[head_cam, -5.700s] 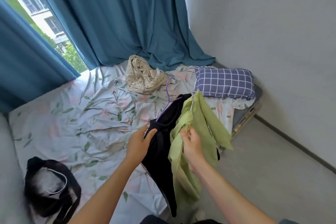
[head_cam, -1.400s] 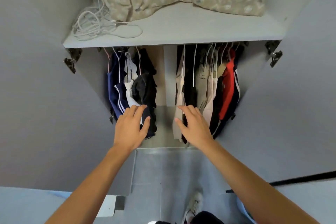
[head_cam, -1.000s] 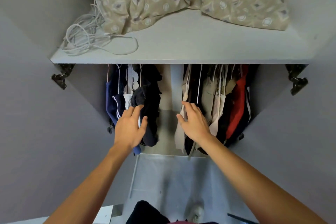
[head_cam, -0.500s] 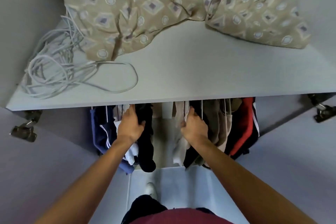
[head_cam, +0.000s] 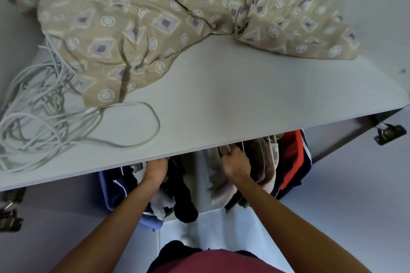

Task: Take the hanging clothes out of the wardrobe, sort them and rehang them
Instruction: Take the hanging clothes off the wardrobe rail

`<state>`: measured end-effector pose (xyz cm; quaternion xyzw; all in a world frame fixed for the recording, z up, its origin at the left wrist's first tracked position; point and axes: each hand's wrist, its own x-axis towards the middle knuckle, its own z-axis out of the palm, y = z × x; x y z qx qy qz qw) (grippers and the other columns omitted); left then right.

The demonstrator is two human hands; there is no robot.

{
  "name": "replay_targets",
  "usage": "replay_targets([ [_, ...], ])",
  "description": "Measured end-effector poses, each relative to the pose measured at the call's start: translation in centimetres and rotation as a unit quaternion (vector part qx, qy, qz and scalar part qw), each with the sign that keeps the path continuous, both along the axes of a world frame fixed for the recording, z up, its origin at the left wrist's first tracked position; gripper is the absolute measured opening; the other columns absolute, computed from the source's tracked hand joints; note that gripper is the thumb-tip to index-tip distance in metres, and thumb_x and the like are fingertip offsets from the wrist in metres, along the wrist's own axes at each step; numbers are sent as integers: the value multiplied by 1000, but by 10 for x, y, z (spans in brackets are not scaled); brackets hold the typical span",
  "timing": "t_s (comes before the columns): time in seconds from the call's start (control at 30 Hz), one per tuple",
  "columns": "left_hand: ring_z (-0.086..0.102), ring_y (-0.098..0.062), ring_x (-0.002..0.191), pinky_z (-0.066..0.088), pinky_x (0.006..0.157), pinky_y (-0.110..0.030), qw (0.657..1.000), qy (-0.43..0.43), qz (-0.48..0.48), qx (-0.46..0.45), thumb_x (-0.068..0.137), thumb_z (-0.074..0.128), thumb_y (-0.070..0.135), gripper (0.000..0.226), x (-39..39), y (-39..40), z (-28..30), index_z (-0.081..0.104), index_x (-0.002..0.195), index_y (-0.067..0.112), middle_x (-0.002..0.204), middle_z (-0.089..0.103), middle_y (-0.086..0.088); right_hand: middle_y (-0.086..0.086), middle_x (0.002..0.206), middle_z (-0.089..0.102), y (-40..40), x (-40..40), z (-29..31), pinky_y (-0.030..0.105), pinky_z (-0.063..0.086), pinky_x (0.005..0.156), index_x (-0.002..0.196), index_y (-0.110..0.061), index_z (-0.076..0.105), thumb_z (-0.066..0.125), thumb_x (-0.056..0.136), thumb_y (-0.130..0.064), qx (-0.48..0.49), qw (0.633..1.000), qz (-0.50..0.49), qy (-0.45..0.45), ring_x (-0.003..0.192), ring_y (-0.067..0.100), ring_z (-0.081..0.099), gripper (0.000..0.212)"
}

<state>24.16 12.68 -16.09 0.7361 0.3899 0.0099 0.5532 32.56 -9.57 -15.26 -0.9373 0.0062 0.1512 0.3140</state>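
The open wardrobe holds two groups of hanging clothes under its shelf [head_cam: 221, 104]. The left group has navy [head_cam: 115, 186], white [head_cam: 160, 201] and black [head_cam: 184, 195] garments. The right group has beige [head_cam: 221, 186], tan [head_cam: 266, 161] and red [head_cam: 290, 161] ones. My left hand [head_cam: 155, 170] reaches up among the white and black clothes; the shelf edge hides its fingers. My right hand [head_cam: 236, 163] has its fingers curled round the hanger top of the beige garment, just under the shelf edge.
On the shelf lie a crumpled beige patterned sheet [head_cam: 155, 17] and a tangle of white cable [head_cam: 44, 122]. Door hinges [head_cam: 389, 134] stick out at the wardrobe's sides. A grey divider [head_cam: 202, 175] separates the two clothes groups.
I turned from the bed to the wardrobe. Both hands have risen along the hanging clothes to the hanger tops under the shelf, and my view has moved closer and higher over the shelf.
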Motion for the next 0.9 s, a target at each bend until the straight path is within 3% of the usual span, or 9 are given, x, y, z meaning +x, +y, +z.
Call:
replay_targets([
  [0.1, 56, -39, 136, 46, 113, -44, 1000, 5, 0, -13, 110, 45, 15, 37, 4, -12, 6, 60, 140, 0, 146, 58, -23, 20, 104, 71, 0, 1, 3, 45, 52, 86, 98, -14, 67, 36, 110, -44, 67, 998, 12, -15, 101, 44, 65, 46],
  [0.17, 57, -38, 133, 44, 112, -41, 998, -47, 52, 1, 110, 44, 12, 37, 6, -25, 11, 58, 141, -4, 142, 61, -21, 8, 74, 62, -1, -1, 8, 38, 44, 72, 70, -22, 52, 34, 110, -48, 106, 994, 23, -24, 77, 35, 63, 51],
  [0.23, 57, -26, 132, 41, 115, -33, 989, -116, 89, 17, 110, 48, 14, 34, 3, -39, 19, 60, 139, 1, 140, 64, -8, -4, 60, 47, -2, -7, 14, 34, 35, 65, 62, -26, 38, 35, 111, -47, 127, 990, 37, -38, 62, 23, 51, 54],
  [0.33, 68, -23, 111, 50, 108, -42, 984, -160, 75, 19, 109, 49, 30, 35, -2, -51, 17, 68, 120, 3, 114, 73, -13, -4, 56, 43, -2, -20, 23, 34, 33, 61, 61, -26, 36, 39, 111, -44, 150, 985, 50, -76, 57, 18, 47, 53],
  [0.37, 67, -17, 86, 55, 90, -36, 983, -169, 76, 3, 110, 48, 30, 32, -5, -57, 22, 67, 101, 5, 91, 70, -10, -4, 55, 43, -3, -24, 25, 35, 33, 59, 61, -26, 36, 40, 111, -43, 157, 982, 54, -90, 55, 18, 47, 52],
  [0.43, 39, -6, 55, 40, 59, -23, 976, -199, 84, 0, 111, 48, 28, 41, -9, -68, 31, 50, 74, 14, 63, 42, -1, -3, 53, 42, -6, -34, 27, 40, 35, 56, 61, -24, 34, 41, 109, -44, 170, 977, 62, -117, 52, 17, 46, 52],
  [0.5, 30, -4, 52, 30, 52, -18, 972, -219, 81, 18, 112, 49, 29, 45, -12, -75, 40, 41, 68, 18, 61, 33, 3, -3, 51, 39, -12, -44, 29, 42, 36, 54, 60, -24, 33, 43, 107, -47, 192, 969, 76, -135, 49, 11, 40, 53],
  [0.67, 40, -2, 56, 36, 57, -17, 971, -225, 55, 61, 112, 46, 29, 43, -10, -82, 57, 48, 71, 20, 64, 45, 5, -8, 49, 32, -22, -58, 39, 34, 30, 53, 57, -26, 31, 48, 108, -42, 240, 955, 104, -139, 48, 7, 33, 56],
  [0.9, 32, -8, 61, 31, 57, -27, 963, -250, 23, 99, 112, 47, 27, 44, -38, -132, 59, 39, 72, 11, 65, 34, 0, -9, 52, 39, -53, -71, 44, 38, 32, 51, 77, -21, 41, 46, 110, -33, 293, 944, 103, -116, 49, 7, 36, 35],
])
